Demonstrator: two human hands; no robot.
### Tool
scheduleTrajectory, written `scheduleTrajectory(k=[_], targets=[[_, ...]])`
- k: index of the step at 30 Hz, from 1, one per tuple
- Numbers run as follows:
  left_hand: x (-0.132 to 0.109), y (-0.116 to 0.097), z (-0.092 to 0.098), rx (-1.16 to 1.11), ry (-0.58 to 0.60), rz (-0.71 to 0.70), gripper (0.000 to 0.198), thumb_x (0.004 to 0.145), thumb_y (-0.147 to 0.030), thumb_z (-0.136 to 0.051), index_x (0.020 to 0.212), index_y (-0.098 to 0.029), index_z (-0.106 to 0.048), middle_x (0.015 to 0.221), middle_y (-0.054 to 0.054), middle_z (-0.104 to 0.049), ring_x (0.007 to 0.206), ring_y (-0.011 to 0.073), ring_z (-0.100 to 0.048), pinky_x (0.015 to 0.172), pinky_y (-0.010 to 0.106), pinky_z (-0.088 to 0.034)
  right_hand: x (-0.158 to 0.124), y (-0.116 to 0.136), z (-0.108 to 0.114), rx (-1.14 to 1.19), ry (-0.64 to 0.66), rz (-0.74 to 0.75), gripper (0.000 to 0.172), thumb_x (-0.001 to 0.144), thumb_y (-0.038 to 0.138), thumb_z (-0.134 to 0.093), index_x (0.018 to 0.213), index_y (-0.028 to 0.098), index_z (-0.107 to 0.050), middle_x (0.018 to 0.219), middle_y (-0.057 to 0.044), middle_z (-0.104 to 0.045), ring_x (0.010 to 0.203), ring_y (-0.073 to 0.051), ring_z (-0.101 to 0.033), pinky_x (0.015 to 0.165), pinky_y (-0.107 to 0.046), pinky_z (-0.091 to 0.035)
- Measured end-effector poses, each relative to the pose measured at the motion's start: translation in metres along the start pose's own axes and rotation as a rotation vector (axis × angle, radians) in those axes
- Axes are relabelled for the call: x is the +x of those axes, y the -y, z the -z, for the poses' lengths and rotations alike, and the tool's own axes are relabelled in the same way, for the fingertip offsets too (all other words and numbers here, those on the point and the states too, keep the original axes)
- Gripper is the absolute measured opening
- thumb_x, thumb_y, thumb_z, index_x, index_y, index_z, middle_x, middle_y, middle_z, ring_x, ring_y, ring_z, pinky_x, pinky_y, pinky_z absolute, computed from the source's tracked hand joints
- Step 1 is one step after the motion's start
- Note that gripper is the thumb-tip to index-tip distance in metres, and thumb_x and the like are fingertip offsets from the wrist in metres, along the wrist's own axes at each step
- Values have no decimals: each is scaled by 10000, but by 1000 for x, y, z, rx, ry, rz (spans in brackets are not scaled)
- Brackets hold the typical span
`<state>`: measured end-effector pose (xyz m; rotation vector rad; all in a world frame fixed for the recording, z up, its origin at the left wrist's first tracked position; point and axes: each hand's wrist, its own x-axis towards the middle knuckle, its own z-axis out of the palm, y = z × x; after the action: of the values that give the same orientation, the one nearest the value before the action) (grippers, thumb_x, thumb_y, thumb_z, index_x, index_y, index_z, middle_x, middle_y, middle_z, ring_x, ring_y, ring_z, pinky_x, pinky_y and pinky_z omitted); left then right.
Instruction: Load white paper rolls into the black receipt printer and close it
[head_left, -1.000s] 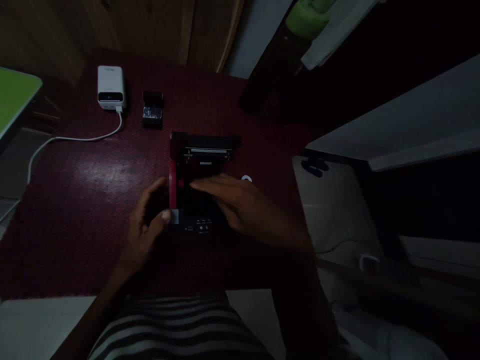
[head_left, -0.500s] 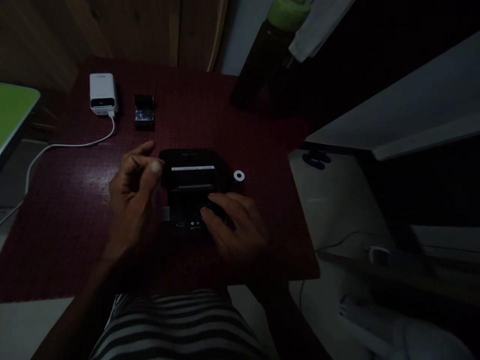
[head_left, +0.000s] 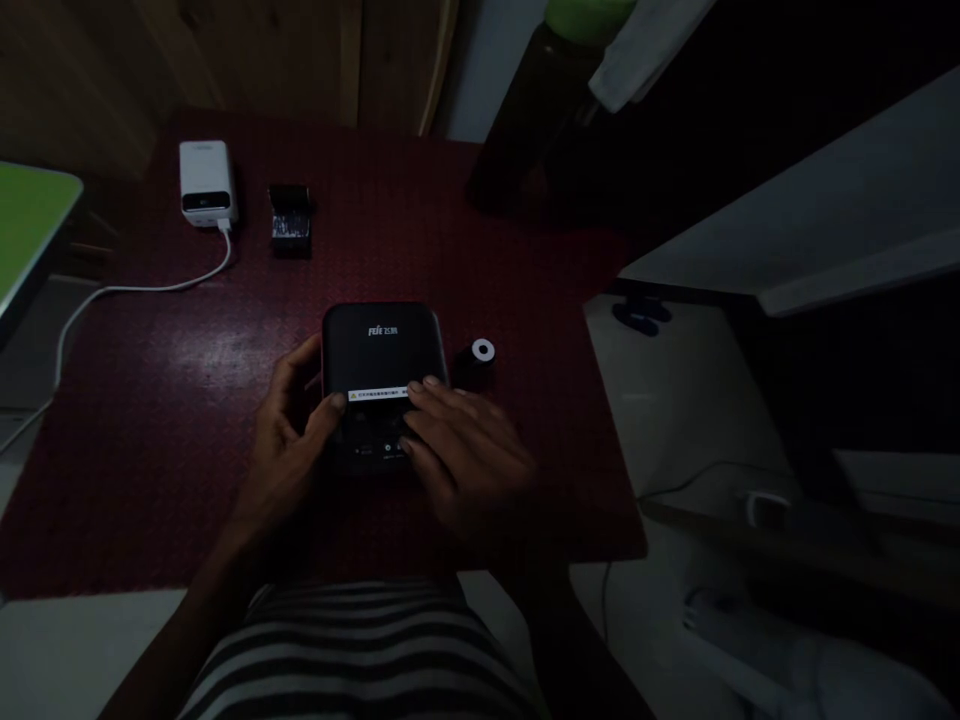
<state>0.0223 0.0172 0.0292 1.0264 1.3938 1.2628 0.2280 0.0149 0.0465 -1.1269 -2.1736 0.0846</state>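
Observation:
A small black label printer (head_left: 384, 360) lies on the dark red table, its lid down. White lettering and a white warning strip show on its top, with small lit marks near the front. My left hand (head_left: 289, 430) grips its left side, thumb on the top near the strip and fingers along the edge. Over the right front of the lid lies my right hand (head_left: 469, 450), fingers stretched and touching the top. Just right of the printer is a small dark roll with a white ring end (head_left: 483, 351).
A white power bank (head_left: 206, 183) with a white cable (head_left: 161, 289) stands at the back left. Beside it lies a small black roll-shaped piece (head_left: 290, 220). A tall bottle with a green cap (head_left: 517, 120) is at the back right. The red table (head_left: 150, 450) ends at the right.
The printer's lid was raised and is now down. My left hand has moved from beside the open lid to grip the left side. My right hand rests further over the lid.

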Motion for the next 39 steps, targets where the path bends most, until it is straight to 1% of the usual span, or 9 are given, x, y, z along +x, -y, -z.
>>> scheduleTrajectory(k=[3,6,11,15,21,25,30,34,39], targets=[[0,0,-1,-17,-5,6,637,1011,-460,-813,1600,-299,-631,1659,89,-645,1520,332,-639,1209,442,-594,-1,0,-2,24,-28,-3,188,1105,146,-643,1163,176,-819,1297,-123,-878,1284,-269,-826,1114,-433,-660],[-4,1,1,-49,-31,40,638,995,-481,-828,1587,-312,-660,1651,88,-660,1508,351,-652,1187,458,-610,-4,-1,-2,87,-40,-14,235,1111,149,-636,1276,186,-799,1328,-123,-868,1317,-266,-810,1125,-446,-661],[-15,7,13,-52,-4,37,618,955,-461,-851,1544,-332,-716,1668,80,-652,1541,385,-625,1109,455,-658,-19,0,2,164,-156,-204,404,1099,141,-657,1487,240,-712,1360,-100,-854,1314,-252,-801,1115,-440,-671],[-18,8,15,-36,-6,43,610,935,-369,-836,1534,-347,-724,1677,73,-644,1539,380,-628,1038,433,-685,-36,-2,0,126,-247,-335,343,1091,186,-672,1411,282,-750,1272,-69,-878,1163,-256,-846,1048,-455,-692],[-18,2,7,-9,-38,34,589,943,-314,-781,1529,-334,-721,1639,73,-674,1592,376,-574,1023,412,-689,-51,-6,-8,113,-234,-395,273,1097,229,-648,1337,272,-771,1206,-70,-887,1091,-250,-856,987,-436,-703],[-18,-2,4,-22,-24,56,595,939,-293,-766,1530,-318,-709,1598,84,-704,1510,352,-657,1067,429,-675,-51,-7,-11,94,-241,-438,230,1114,276,-633,1286,263,-785,1184,-71,-893,1070,-249,-865,1000,-438,-703],[-18,-6,2,-54,-35,92,594,926,-297,-763,1517,-302,-711,1567,96,-724,1450,349,-701,1086,459,-665,-49,-5,-15,158,-213,-549,241,1119,303,-618,1267,259,-804,1145,-58,-908,946,-215,-888,826,-327,-730],[-17,-5,1,-60,-39,82,591,923,-271,-750,1511,-327,-719,1591,71,-712,1491,345,-670,1061,441,-672,-51,-3,-21,239,-210,-626,249,1105,302,-614,1240,250,-817,1089,-58,-915,903,-224,-896,811,-329,-738],[-20,4,4,-39,-18,45,603,968,-309,-743,1567,-346,-687,1646,61,-669,1554,351,-614,1076,436,-663,-49,-7,-17,241,-233,-582,230,1102,263,-644,1256,242,-814,1109,-67,-914,919,-218,-897,820,-320,-741]])
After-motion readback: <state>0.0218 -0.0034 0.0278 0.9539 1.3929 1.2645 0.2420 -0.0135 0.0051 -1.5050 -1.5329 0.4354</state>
